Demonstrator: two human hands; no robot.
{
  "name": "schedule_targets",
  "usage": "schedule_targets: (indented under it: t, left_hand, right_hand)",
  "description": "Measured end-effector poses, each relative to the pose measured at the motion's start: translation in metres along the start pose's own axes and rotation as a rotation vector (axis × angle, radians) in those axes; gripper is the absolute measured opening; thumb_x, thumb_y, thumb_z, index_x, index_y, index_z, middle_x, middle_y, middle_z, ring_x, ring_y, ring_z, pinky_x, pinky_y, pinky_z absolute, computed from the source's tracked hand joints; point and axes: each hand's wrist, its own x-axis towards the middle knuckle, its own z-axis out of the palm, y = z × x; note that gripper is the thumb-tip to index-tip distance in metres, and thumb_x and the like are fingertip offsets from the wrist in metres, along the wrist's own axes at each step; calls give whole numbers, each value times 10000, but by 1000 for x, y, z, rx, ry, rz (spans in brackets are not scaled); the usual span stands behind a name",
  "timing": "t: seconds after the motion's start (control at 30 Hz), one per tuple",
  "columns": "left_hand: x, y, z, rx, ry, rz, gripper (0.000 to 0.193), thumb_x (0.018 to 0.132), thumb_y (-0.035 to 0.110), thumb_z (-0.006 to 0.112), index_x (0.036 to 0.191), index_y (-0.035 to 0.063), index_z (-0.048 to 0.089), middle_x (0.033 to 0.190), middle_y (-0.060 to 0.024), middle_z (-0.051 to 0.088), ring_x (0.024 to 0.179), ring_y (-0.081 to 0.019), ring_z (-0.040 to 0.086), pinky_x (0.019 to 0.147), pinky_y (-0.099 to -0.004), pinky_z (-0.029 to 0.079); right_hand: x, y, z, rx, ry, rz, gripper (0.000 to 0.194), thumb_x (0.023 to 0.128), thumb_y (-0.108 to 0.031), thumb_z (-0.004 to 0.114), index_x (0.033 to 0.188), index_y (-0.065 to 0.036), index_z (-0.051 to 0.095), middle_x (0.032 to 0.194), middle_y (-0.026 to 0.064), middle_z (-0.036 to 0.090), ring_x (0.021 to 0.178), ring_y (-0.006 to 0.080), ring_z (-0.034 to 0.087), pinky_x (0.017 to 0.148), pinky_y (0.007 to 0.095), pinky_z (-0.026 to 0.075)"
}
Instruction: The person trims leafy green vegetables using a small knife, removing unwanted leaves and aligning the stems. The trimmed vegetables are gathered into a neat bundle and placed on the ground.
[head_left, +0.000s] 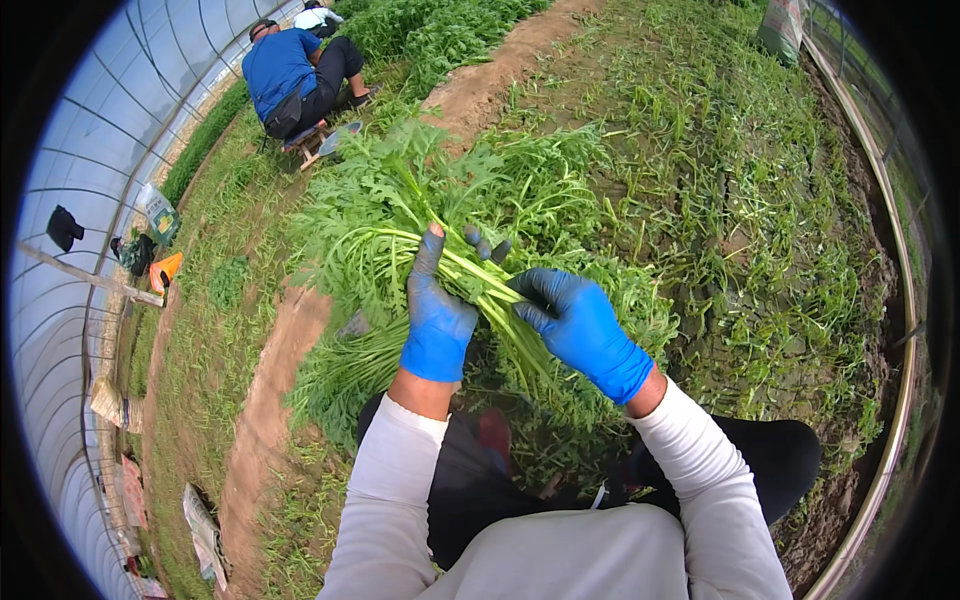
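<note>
My left hand, in a dirt-darkened blue glove, is wrapped around a bunch of leafy greens that look like garland chrysanthemum. The bare tip of its thumb shows through the glove. Pale stems run from that grip down to the right. Near their cut ends my right hand, also gloved in blue, pinches some of the stems between thumb and fingers. Beneath both hands lies more cut greenery, and another heap of stems spreads left of my left wrist.
A person in a blue shirt sits on a low stool ahead left, with a second person beyond. Stubble covers the right side. A pale rail borders it. Sacks lie along the left, and one sack stands far right.
</note>
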Motion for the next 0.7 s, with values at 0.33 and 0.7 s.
schedule_targets:
  t: [0.33, 0.7]
  left_hand:
    - [-7, 8, -4, 10, -105, -199, 516, 866, 388, 635, 1087, -72, 557, 986, -171, 634, 978, -343, 600, 997, -545, 433]
    - [-3, 3, -10, 38, 12, -239, 464, 910, 362, 585, 1154, -31, 547, 1050, -210, 633, 976, -338, 621, 889, -482, 512]
  right_hand:
    - [8, 26, -5, 730, -31, 415, 191, 870, -136, 680, 988, 14, 680, 777, 52, 678, 666, 135, 609, 642, 295, 507]
    - [8, -6, 4, -158, 237, -320, 421, 678, -170, 785, 1072, -113, 648, 1037, 90, 630, 844, 303, 594, 765, 389, 492]
